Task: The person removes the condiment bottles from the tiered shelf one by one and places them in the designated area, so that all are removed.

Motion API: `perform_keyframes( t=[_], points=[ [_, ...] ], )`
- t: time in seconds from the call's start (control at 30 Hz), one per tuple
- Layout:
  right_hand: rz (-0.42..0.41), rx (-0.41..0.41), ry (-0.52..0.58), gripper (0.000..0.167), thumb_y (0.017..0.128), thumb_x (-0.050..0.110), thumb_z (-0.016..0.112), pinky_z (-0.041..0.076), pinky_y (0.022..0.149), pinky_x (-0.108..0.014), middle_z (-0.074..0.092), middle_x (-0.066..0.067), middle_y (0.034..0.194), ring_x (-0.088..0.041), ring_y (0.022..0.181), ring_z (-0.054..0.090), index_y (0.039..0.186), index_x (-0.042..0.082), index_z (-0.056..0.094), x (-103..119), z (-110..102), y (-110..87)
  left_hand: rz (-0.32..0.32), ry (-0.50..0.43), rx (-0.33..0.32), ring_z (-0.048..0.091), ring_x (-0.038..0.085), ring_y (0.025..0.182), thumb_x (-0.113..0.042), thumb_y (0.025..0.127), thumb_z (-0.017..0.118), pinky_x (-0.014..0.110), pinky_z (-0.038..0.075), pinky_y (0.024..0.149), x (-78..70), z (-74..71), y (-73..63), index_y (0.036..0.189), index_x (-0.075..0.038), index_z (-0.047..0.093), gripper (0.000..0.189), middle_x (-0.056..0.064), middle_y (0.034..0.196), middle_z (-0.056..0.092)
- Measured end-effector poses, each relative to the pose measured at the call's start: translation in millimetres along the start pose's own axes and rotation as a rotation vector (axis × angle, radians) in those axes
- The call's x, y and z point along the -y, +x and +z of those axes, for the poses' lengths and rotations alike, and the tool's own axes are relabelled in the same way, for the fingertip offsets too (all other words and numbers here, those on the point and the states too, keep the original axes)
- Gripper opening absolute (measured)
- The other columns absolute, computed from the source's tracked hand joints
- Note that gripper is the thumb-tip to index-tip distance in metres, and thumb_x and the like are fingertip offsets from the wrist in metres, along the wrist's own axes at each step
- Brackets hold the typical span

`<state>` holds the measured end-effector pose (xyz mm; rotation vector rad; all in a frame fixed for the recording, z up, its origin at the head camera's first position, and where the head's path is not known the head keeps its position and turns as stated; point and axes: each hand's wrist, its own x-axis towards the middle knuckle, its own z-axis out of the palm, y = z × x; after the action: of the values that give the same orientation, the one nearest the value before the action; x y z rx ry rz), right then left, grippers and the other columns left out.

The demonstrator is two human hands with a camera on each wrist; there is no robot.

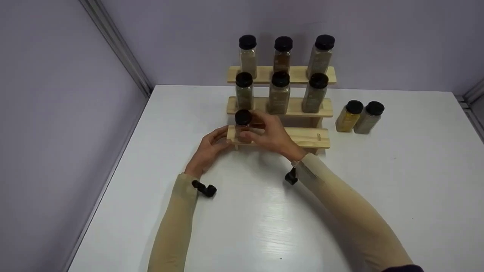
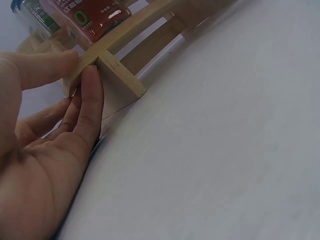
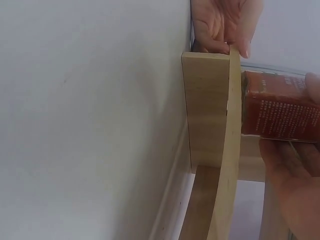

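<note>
My right hand (image 1: 274,136) holds a black-capped spice jar (image 1: 243,118) at the left end of the lowest shelf of a wooden tiered rack (image 1: 308,138). Its fingers are behind the jar and its thumb is in front. Red contents and a printed label show on this jar (image 3: 280,107) in the right wrist view, its base right at the shelf board. At that same end, my left hand (image 1: 208,150) pinches the shelf's edge between thumb and fingers; the left wrist view shows the fingertips (image 2: 91,75) under the board beside the rack's leg.
Several black-capped jars stand on the rack's upper tiers, among them a red-brown one (image 1: 282,60) at the back and a grey-brown one (image 1: 279,99) in the middle. Right of the rack, a yellow jar (image 1: 348,119) and a greyish jar (image 1: 367,121) stand on the white table (image 1: 242,226). A wall rises behind.
</note>
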<state>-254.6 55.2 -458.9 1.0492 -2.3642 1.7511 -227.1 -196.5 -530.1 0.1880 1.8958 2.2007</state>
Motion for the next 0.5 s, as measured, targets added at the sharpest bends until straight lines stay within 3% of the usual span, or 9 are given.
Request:
perform_keyframes(
  t=[0.5],
  points=[
    [-0.033,0.004,-0.003,0.048,0.096,0.014,0.084,0.060,0.106,-0.047,0.076,-0.006,0.121,-0.020,0.115,0.073,0.140,0.009,0.066,16.5,-1.1,-7.0,-0.013,0.022,-0.022,0.054,0.030,0.143,-0.012,0.105,0.071,0.034,0.057,0.109,-1.4,1.0,0.5,0.160,-0.007,0.048,0.060,0.017,0.158,0.053]
  ],
)
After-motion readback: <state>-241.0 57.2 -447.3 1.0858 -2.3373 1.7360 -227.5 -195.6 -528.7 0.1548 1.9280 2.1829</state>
